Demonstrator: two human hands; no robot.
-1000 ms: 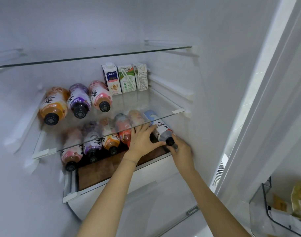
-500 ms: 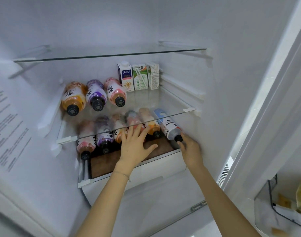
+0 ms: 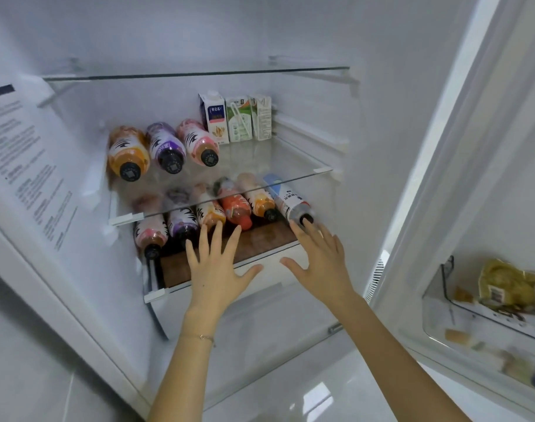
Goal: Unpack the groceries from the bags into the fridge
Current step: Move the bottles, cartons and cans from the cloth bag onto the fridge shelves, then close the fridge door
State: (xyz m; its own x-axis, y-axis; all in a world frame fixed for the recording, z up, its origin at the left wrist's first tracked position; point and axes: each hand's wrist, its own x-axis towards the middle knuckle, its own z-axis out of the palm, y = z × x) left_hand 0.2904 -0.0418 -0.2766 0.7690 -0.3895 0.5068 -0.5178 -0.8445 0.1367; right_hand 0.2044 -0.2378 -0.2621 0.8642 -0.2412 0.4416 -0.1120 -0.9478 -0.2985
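Inside the open fridge, several drink bottles lie on their sides on the lower shelf [image 3: 260, 242]. A white-and-blue bottle [image 3: 290, 202] is the rightmost of them. My left hand [image 3: 217, 269] hovers with fingers spread in front of the row, just short of an orange-labelled bottle [image 3: 210, 211]. With its fingers spread too, my right hand [image 3: 318, 263] is held just below the white-and-blue bottle's black cap, its fingertips close to it. Neither hand holds anything. On the glass shelf [image 3: 290, 166] above lie three bottles, one of them orange [image 3: 127, 153], and three cartons [image 3: 238, 120] stand behind.
The fridge's left wall carries a printed sheet [image 3: 22, 166]. The open door on the right has a clear bin [image 3: 485, 318] with a yellow packet [image 3: 506, 284] and small items. Another glass shelf [image 3: 196, 74] sits higher up. A white drawer front [image 3: 229, 303] lies under the lower shelf.
Both hands have let go of the bottles and drawn back toward me with fingers spread. The white-and-blue bottle now lies in the row. The view has shifted left.
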